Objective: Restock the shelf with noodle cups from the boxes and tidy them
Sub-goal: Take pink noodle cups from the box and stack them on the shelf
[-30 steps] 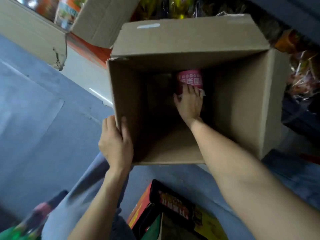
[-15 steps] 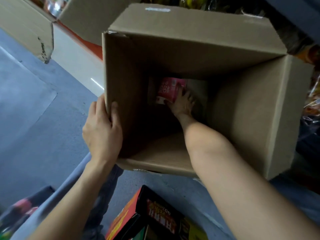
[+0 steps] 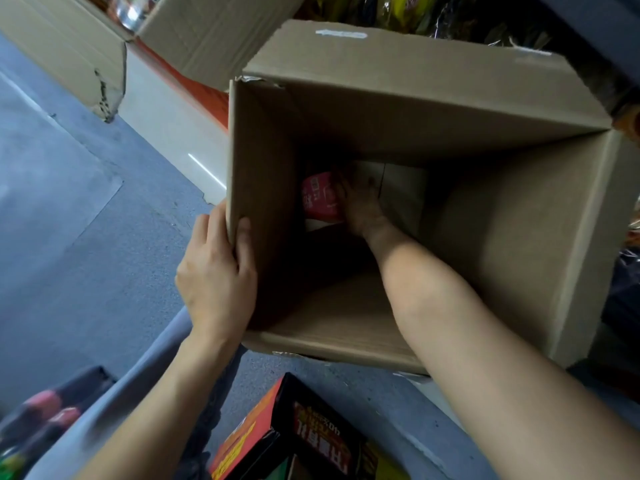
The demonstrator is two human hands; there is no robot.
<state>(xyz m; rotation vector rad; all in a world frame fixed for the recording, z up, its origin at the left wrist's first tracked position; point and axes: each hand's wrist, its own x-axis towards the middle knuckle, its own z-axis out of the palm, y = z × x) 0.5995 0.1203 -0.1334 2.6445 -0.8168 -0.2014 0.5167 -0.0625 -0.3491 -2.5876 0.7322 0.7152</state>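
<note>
A large open cardboard box (image 3: 512, 237) lies tipped on the floor with its opening toward me. Deep inside at its far left end lies a pink noodle cup (image 3: 318, 199) on its side. My right hand (image 3: 360, 206) reaches down into the box and grips the cup from the right; the fingers are partly hidden in shadow. My left hand (image 3: 218, 271) grips the box's left wall near the front corner, thumb inside and fingers outside.
Another open cardboard box (image 3: 194, 32) with jars stands at the back left. A black and orange carton (image 3: 311, 434) lies at the front. Packaged goods (image 3: 433, 15) fill a shelf behind the box. Dark bottles (image 3: 45, 417) are at the lower left. Grey floor lies to the left.
My right hand has pushed deeper into the box and moved the pink cup to the left. My left hand has shifted from the front edge up onto the left wall.
</note>
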